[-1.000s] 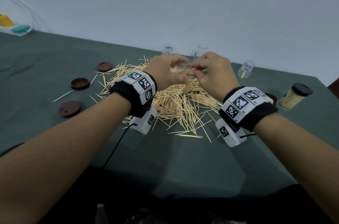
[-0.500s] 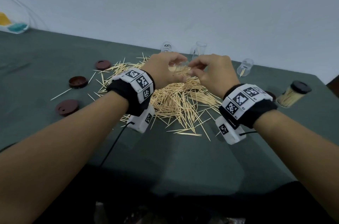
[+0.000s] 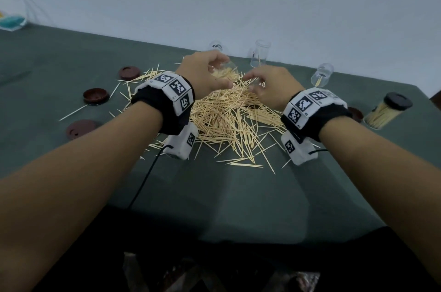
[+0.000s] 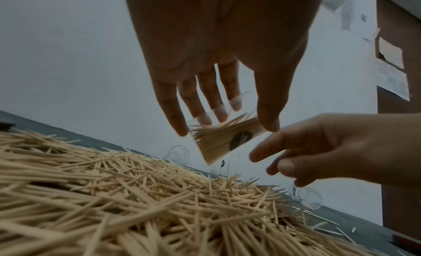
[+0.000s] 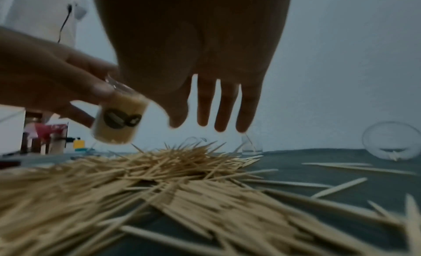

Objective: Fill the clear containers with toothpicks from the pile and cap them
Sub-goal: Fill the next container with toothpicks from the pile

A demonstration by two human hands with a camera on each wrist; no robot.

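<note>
A clear container (image 3: 224,72), partly filled with toothpicks, is held tilted in the air above the far side of the toothpick pile (image 3: 226,119). It is gripped by the left hand (image 3: 205,72): in the left wrist view the thumb and fingers (image 4: 173,116) are curled round its wall, and a dark round label is seen on its side. The right hand (image 3: 269,88) is poised just beside it over the pile; its fingers (image 5: 227,112) are extended and relaxed, and nothing is held in them. No contact between the right hand and the container is seen.

The pile is spread on a dark green surface (image 3: 226,196), between the two wrists. Three empty clear containers are noted along the far edge: one behind the left hand (image 3: 216,46), one upright (image 3: 260,55), and one tilted further right (image 3: 322,74) with a single toothpick inside. A filled container with a dark cap (image 3: 386,112) lies on its side at the far right, well apart from the pile. Three brown caps (image 3: 95,95) are noted left of the pile, one of them upturned. A fourth brown cap (image 3: 355,113) is partly hidden behind the right wristband.
</note>
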